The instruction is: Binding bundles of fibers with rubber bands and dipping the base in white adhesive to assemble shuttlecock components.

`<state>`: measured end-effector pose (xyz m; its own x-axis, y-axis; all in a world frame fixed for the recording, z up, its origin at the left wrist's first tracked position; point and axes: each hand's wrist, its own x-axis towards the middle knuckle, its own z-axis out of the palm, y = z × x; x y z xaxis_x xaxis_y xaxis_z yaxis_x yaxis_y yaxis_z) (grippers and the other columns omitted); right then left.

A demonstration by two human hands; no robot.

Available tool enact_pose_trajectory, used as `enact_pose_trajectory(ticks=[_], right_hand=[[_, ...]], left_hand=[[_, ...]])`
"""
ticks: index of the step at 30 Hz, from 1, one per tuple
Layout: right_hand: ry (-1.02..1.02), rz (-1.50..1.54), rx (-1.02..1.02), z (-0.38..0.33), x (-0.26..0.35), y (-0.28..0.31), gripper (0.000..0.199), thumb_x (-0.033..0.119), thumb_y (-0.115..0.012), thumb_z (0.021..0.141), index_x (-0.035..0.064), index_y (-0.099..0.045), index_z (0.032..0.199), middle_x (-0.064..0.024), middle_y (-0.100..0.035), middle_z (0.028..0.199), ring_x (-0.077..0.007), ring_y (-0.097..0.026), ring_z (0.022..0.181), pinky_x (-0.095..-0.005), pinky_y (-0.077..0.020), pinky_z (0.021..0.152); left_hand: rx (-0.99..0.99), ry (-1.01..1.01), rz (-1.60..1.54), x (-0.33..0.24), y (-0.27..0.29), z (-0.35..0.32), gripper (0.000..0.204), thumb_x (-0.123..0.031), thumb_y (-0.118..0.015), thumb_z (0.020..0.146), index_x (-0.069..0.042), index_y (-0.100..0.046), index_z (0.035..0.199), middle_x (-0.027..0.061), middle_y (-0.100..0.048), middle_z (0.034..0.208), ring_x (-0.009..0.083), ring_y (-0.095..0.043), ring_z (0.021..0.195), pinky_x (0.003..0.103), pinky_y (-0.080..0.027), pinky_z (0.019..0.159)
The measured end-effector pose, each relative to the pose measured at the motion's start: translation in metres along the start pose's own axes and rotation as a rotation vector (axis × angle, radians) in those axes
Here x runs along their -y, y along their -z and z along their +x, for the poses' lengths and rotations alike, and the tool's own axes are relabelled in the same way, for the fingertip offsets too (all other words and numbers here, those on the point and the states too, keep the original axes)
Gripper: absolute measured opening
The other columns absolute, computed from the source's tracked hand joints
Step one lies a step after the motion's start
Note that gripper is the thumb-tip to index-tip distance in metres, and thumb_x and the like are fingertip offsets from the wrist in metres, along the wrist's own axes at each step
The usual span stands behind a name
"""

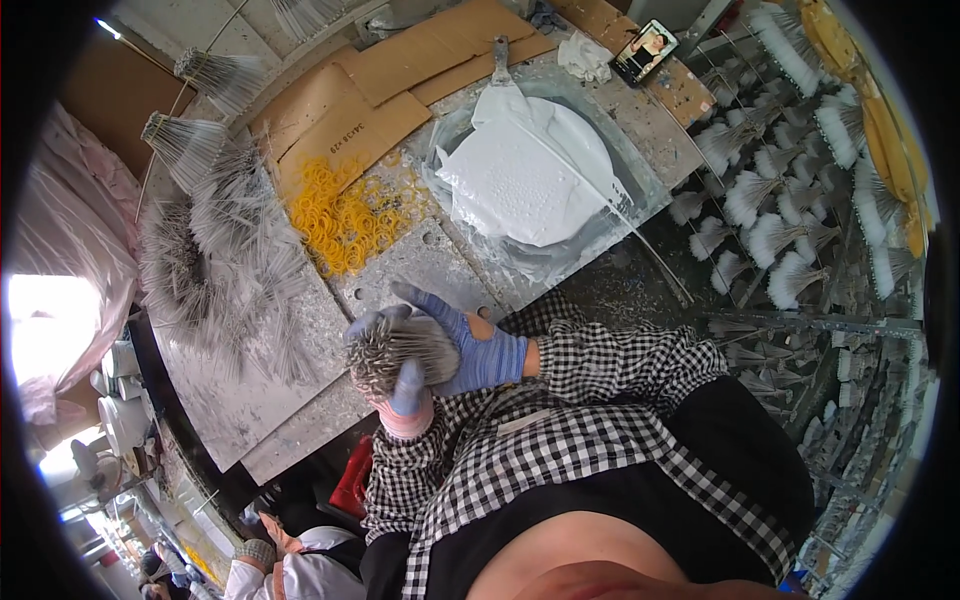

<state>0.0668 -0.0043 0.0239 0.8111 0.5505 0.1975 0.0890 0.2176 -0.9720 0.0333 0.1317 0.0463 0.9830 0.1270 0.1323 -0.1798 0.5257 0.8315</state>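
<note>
In front of my body, a thick bundle of thin grey metal-tipped strands (385, 358) is held between both my hands, its cut ends facing left. My left hand (408, 388), in a glove with a pink cuff, is closed round its near and left side, the thumb showing. In a blue glove with a tan patch, my right hand (485, 352) wraps its right side, the fingers reaching over the far side. Part of the grip is hidden by the bundle. Beyond it lies a heap of yellow rubber bands (345, 215). Loose grey strands (235, 265) are piled on the left.
White paste (530, 165) fills a round area on a smeared board, with a putty knife (500, 65) and a thin rod across it. Cardboard (430, 50), a crumpled cloth (585, 57) and a phone (645, 52) lie behind. Racks of white-tipped bundles (790, 220) stand right. Another person's sleeve (310, 578) shows lower left.
</note>
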Motion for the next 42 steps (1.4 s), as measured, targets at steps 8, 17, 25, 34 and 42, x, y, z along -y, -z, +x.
enact_pose_trajectory(ticks=[8, 17, 25, 34, 42], right_hand=[[-0.284, 0.195, 0.249, -0.036, -0.013, -0.002, 0.091, 0.023, -0.094, 0.062, 0.0013, -0.047, 0.137, -0.0117, -0.066, 0.123, -0.0213, -0.062, 0.118, -0.0364, -0.0481, 0.105], [0.075, -0.229, 0.399, -0.016, 0.029, 0.026, 0.091, 0.041, -0.09, 0.065, 0.0049, -0.05, 0.138, -0.0146, -0.052, 0.141, -0.0289, -0.054, 0.126, -0.0361, -0.0447, 0.107], [-0.007, -1.118, 0.095, 0.013, -0.062, 0.028, 0.072, 0.04, -0.068, 0.083, 0.0051, -0.046, 0.143, -0.0125, -0.048, 0.145, -0.0309, -0.042, 0.139, -0.0453, -0.0259, 0.122], [-0.02, -1.019, -0.074, 0.016, -0.052, 0.024, 0.087, 0.055, -0.072, 0.071, 0.0029, -0.049, 0.137, -0.0181, -0.05, 0.138, -0.037, -0.038, 0.141, -0.0435, -0.0254, 0.122], [-0.259, -1.306, 0.499, 0.059, 0.029, 0.073, 0.09, 0.056, -0.066, 0.081, 0.002, -0.043, 0.149, -0.0209, -0.051, 0.144, -0.035, -0.043, 0.139, -0.0438, -0.0291, 0.119]], left_hand=[[0.384, 0.356, 0.193, -0.04, 0.017, 0.017, 0.082, -0.038, -0.073, 0.09, -0.009, -0.032, 0.154, 0.0222, -0.041, 0.154, 0.0377, -0.052, 0.131, 0.045, -0.042, 0.113], [0.837, 0.118, 0.43, -0.071, -0.033, 0.027, 0.08, -0.006, -0.085, 0.068, 0.0, -0.046, 0.137, 0.0104, -0.069, 0.094, 0.0255, -0.069, 0.09, 0.04, -0.056, 0.086], [0.209, -0.256, 0.577, 0.027, 0.008, 0.029, 0.041, 0.006, -0.079, 0.072, -0.005, -0.061, 0.107, 0.0114, -0.069, 0.093, 0.0223, -0.068, 0.084, 0.035, -0.056, 0.079], [0.115, -0.089, 0.857, 0.03, 0.015, 0.047, 0.035, 0.013, -0.071, 0.076, -0.003, -0.057, 0.103, 0.0098, -0.069, 0.097, 0.0183, -0.067, 0.089, 0.033, -0.055, 0.083], [0.084, -0.031, 0.6, 0.033, 0.034, 0.051, 0.038, 0.011, -0.072, 0.079, -0.005, -0.056, 0.11, 0.0062, -0.067, 0.099, 0.0132, -0.064, 0.094, 0.029, -0.053, 0.086]])
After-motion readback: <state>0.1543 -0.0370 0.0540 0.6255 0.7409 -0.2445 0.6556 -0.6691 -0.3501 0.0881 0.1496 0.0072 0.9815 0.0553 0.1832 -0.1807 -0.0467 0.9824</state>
